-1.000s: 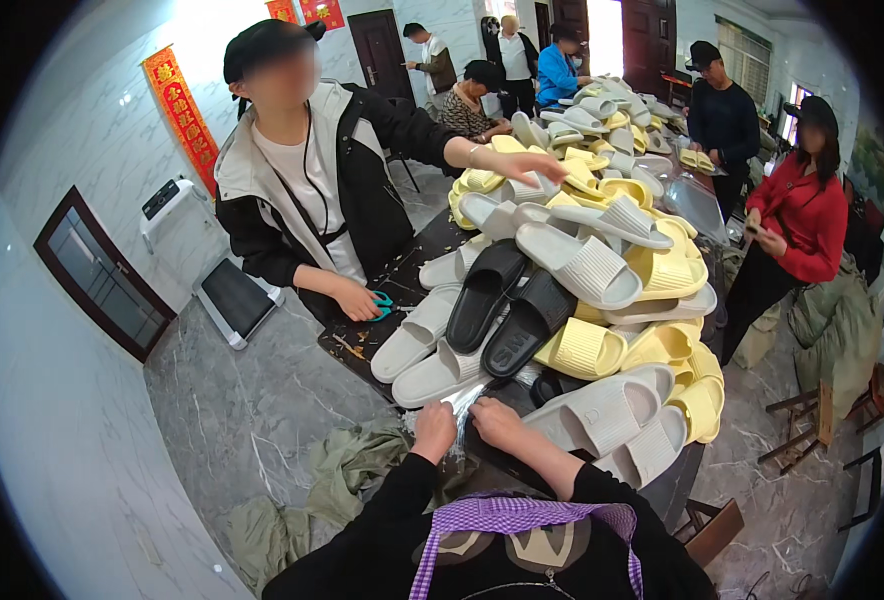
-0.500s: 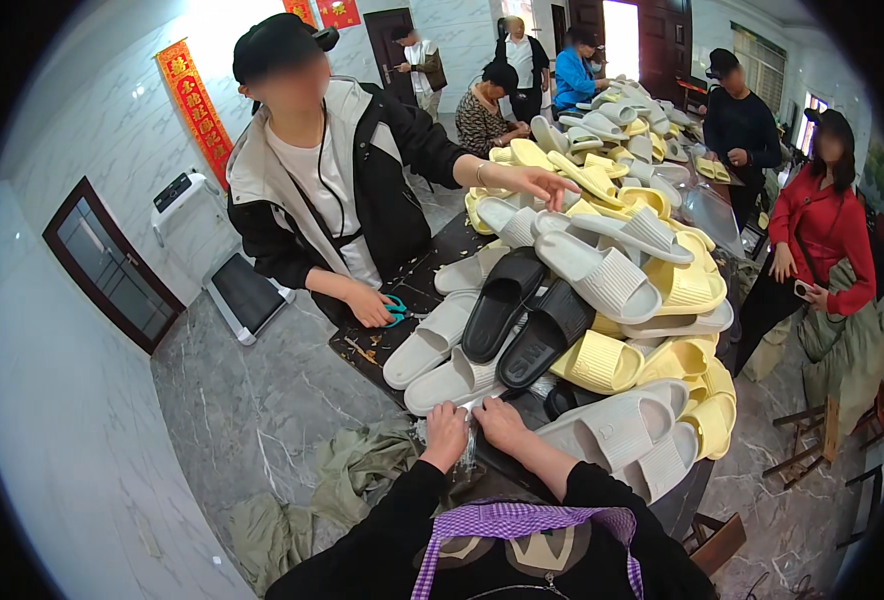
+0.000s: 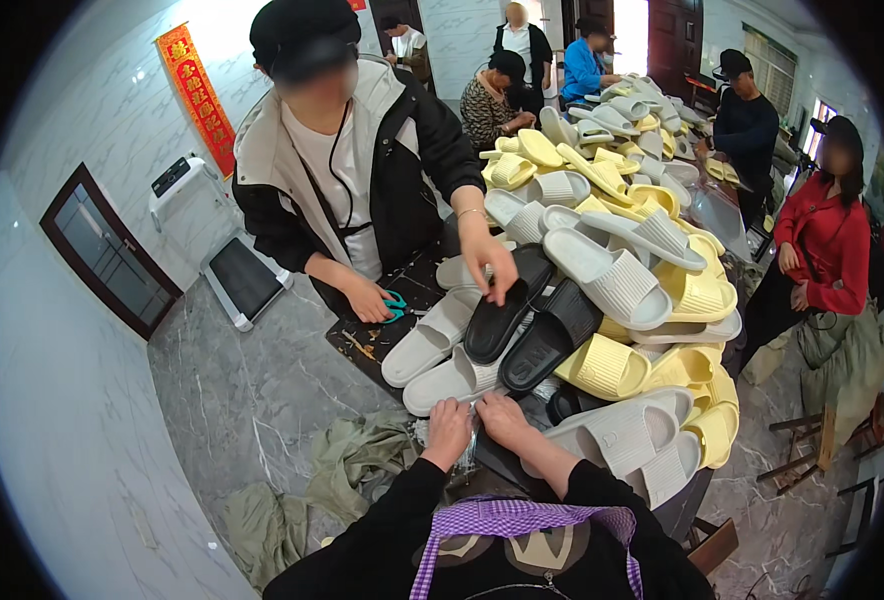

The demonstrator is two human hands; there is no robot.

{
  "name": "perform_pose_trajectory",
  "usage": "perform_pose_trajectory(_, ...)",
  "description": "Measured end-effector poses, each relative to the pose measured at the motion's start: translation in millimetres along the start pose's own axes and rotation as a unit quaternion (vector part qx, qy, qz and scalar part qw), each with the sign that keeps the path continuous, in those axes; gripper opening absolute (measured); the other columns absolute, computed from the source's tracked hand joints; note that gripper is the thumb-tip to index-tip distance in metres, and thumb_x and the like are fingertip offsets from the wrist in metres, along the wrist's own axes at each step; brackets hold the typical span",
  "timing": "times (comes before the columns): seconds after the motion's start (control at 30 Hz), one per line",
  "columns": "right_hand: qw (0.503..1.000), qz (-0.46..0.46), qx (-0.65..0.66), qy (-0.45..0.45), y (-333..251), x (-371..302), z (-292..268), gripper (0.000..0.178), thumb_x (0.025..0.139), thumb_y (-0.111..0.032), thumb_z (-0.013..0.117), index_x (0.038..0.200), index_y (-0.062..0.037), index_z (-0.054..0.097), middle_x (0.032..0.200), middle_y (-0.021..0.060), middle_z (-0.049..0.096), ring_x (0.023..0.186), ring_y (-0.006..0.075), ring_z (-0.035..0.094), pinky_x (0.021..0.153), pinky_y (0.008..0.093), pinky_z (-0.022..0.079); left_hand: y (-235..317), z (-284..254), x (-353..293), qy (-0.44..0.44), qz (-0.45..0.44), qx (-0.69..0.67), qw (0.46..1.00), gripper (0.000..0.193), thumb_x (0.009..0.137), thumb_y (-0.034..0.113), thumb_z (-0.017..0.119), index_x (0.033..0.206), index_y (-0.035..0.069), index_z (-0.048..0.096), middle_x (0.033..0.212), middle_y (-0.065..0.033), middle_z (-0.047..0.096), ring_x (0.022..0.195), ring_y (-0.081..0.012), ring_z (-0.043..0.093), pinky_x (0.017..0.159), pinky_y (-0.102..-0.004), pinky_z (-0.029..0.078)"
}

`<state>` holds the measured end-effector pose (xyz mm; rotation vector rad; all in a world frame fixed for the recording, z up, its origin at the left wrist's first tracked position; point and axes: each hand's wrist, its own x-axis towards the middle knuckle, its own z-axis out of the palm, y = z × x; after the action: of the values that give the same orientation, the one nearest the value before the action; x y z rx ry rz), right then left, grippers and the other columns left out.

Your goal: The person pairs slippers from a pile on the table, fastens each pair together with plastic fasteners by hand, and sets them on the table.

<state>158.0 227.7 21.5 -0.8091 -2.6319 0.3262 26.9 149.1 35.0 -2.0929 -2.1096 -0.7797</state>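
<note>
At the near table edge, my left hand (image 3: 449,430) and my right hand (image 3: 503,420) are close together, fingers closed on some crinkled clear plastic (image 3: 473,443). Its shape is mostly hidden by the hands. Just beyond my fingers lies a grey slide slipper (image 3: 449,383), with another grey slipper (image 3: 430,340) beside it. A pair of black slippers, one left (image 3: 503,318) and one right (image 3: 550,340), rests past them. To the right of my right hand sit several pale grey slippers (image 3: 617,432). A co-worker's hand (image 3: 492,268) reaches to the left black slipper.
A tall heap of yellow slippers (image 3: 602,365) and grey ones covers the dark table (image 3: 362,345). The co-worker's other hand (image 3: 364,298) holds teal scissors (image 3: 394,307). Olive cloth sacks (image 3: 357,460) lie on the floor at left. A wooden stool (image 3: 807,440) stands right; several people surround the table.
The co-worker's outstretched hand has come down from above the heap to the left black slipper, and their body leans closer. My hands stay nearly still.
</note>
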Motion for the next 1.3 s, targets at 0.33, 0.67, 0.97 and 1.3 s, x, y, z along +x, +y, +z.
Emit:
perform_pose_trajectory(0.33, 0.999, -0.022, 0.017, -0.033, 1.9, 7.1, -7.1, 0.015, 0.079, -0.013, 0.048, 0.086, -0.0037, 0.057, 0.090, 0.0132, 0.055, 0.090, 0.0295, 0.055, 0.076, 0.0389, 0.045, -0.1, -0.8, 0.4, 0.003, 0.002, -0.041, 0.999, 0.017, 0.071, 0.009, 0.062, 0.086, 0.005, 0.057, 0.087, -0.0111, 0.049, 0.087, -0.0297, 0.047, 0.076, -0.0400, 0.039)
perform_pose_trajectory(0.67, 0.997, -0.025, 0.047, -0.053, 2.7, 9.2, -14.5, 0.017, 0.080, -0.014, 0.048, 0.085, -0.0025, 0.059, 0.092, 0.0139, 0.056, 0.093, 0.0293, 0.055, 0.079, 0.0392, 0.046, -2.2, 3.0, -0.9, 0.006, 0.010, -0.053, 0.999, 0.019, 0.070, 0.008, 0.061, 0.089, 0.004, 0.058, 0.087, -0.0112, 0.050, 0.087, -0.0300, 0.047, 0.076, -0.0400, 0.039)
perform_pose_trajectory(0.97, 0.996, -0.066, 0.034, -0.054, 9.9, 9.8, -10.2, 0.015, 0.078, -0.010, 0.049, 0.084, -0.0005, 0.059, 0.088, 0.0145, 0.057, 0.086, 0.0306, 0.058, 0.074, 0.0383, 0.046, -3.0, 5.5, 1.1, -0.004, 0.015, -0.044, 0.999, 0.019, 0.069, 0.009, 0.062, 0.088, 0.003, 0.059, 0.088, -0.0120, 0.050, 0.086, -0.0300, 0.047, 0.076, -0.0402, 0.039)
perform_pose_trajectory(1.3, 0.994, -0.047, 0.076, -0.063, 8.5, 9.8, -17.1, 0.015, 0.079, -0.010, 0.049, 0.088, -0.0012, 0.058, 0.092, 0.0155, 0.057, 0.090, 0.0305, 0.059, 0.075, 0.0391, 0.047, -2.2, 5.9, 1.0, -0.001, 0.000, -0.060, 0.998, 0.017, 0.071, 0.011, 0.062, 0.086, 0.003, 0.059, 0.087, -0.0119, 0.050, 0.085, -0.0300, 0.047, 0.075, -0.0404, 0.039)
